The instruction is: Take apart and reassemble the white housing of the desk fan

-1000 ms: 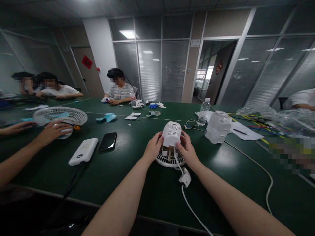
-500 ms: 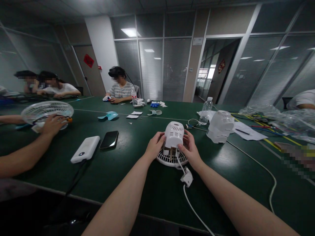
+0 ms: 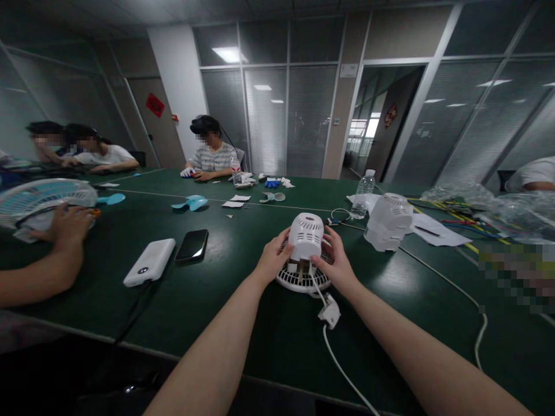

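Observation:
Between my two hands is a white vented fan motor housing [image 3: 307, 234], upright over a round white fan grille [image 3: 295, 281] that lies on the table. My left hand [image 3: 272, 257] closes on the housing's left side, thumb on its front. On the right side my right hand [image 3: 338, 261] grips it, thumb near the lower edge. Under the housing some of the inner motor parts show; the rest is hidden. A white cord runs down from there past a white plug [image 3: 330, 313] just in front of the grille.
To the right stand another white housing [image 3: 388, 222] and a water bottle [image 3: 363, 193]. A power bank [image 3: 150, 263] and a phone [image 3: 192, 245] lie left. Blue fan blades [image 3: 189, 203] sit farther back. At far left a co-worker's hand [image 3: 71, 225] holds a large fan grille [image 3: 47, 199].
The co-worker's large fan grille has moved left, uncovering a blue blade behind it. My hands and the housing have barely shifted.

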